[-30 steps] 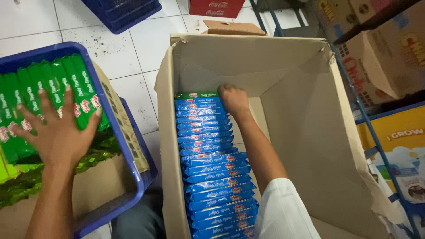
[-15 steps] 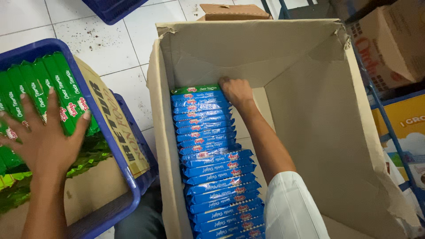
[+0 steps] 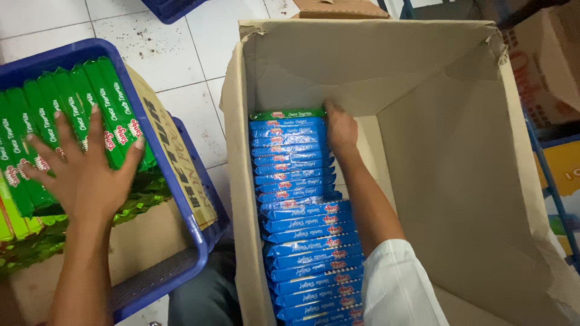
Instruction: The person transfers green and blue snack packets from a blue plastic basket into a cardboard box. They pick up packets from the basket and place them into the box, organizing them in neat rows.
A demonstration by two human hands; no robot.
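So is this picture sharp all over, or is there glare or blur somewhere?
Head view: mostly sharp; the shiny blue snack packets catch soft glare, the brown cardboard box has a shadowed right wall, and the left hand on the green foil packets looks slightly soft.

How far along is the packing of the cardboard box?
Done: one row of blue wafer packets fills the left side of the large cardboard box, with one green packet at its far end. In hand: right hand rests beside that end; left hand presses green packets in the blue plastic crate. Left: the box's right side is bare.
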